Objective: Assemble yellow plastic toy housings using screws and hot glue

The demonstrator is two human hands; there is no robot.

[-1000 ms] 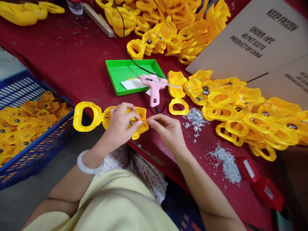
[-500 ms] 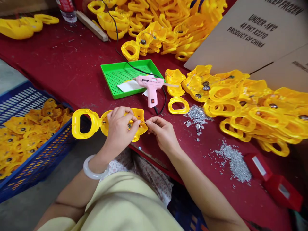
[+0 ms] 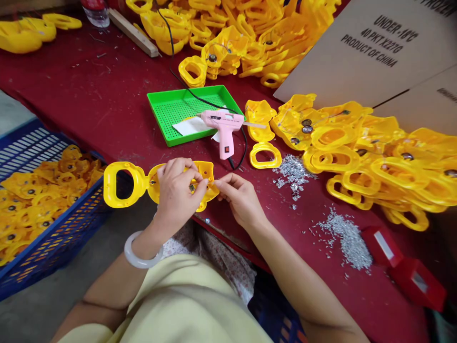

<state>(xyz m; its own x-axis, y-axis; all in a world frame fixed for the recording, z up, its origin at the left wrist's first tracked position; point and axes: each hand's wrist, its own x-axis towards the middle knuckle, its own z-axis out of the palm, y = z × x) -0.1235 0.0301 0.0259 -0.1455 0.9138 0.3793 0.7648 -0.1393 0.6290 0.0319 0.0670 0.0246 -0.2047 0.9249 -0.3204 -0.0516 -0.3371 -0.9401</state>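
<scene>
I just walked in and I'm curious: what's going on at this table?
A person holds a yellow plastic piece in their left hand, and the fingers of their right hand are at its far end. A pink glue gun rests on a green tray. More yellow pieces lie heaped on the red table and in a blue basket.

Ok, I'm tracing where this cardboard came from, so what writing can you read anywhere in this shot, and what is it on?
"UNDER -18°C" on the large cardboard sheet
"40 PKT X227G" on the same sheet
"PRODUCT OF CHINA" on the same sheet
"FROZEN" at that sheet's top right corner, partly cut off by the frame
Lower cardboard sheet: a printed line, cut off and too small to read
Pink hot glue gun: a dark label, too small to read
</scene>
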